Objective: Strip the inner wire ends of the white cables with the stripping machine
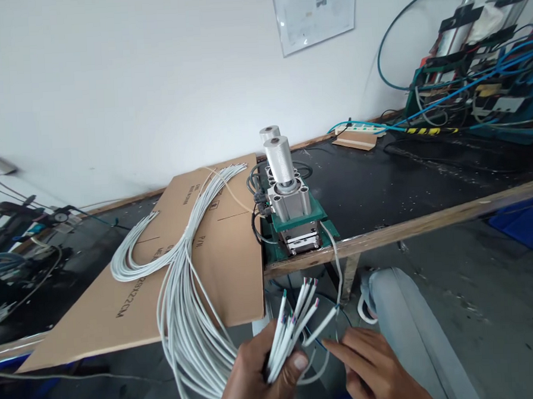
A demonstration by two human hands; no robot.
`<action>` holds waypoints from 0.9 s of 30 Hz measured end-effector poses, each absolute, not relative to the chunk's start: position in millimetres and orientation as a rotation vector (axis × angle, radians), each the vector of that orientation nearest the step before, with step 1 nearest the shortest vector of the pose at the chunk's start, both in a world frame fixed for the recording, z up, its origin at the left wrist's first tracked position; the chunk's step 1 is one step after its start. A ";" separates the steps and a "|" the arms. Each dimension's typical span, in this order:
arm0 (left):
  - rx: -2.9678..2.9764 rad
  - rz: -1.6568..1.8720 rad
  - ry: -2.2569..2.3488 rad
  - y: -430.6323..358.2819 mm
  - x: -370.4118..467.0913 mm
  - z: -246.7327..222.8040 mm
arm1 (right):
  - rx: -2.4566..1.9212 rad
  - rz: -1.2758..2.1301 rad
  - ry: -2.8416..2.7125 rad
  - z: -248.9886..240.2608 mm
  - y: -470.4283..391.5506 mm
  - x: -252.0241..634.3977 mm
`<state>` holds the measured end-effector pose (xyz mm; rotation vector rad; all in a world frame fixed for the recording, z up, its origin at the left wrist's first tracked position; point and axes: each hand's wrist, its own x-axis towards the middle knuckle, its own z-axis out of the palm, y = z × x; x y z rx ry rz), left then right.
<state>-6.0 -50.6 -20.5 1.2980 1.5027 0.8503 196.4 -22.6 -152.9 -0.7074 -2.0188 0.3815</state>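
Observation:
My left hand point(264, 369) is wrapped round a bundle of white cables point(285, 341) near their cut ends. Small coloured wire tips show at those ends, which point up and to the right. One white cable end point(320, 327) sticks out to the right, apart from the others. Just beside it, my right hand point(376, 363) has its forefinger stretched toward the bundle and the lower fingers partly curled. I see nothing held in it, though its thumb is mostly hidden. The long looped part of the cables point(189, 310) hangs off the table edge and runs back over the cardboard.
A flat cardboard sheet point(239, 272) lies under the cables. Right of it, a small pneumatic machine point(291, 201) stands at the edge of the black table point(364, 194). Larger machinery with blue hoses point(460, 64) is at back right, beside a power strip point(361, 128). More equipment point(31, 224) is at left.

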 end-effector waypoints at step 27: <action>1.455 1.139 1.647 -37.4 5.6 -21.3 | -0.706 1.395 -1.774 -63.4 -4.7 162.6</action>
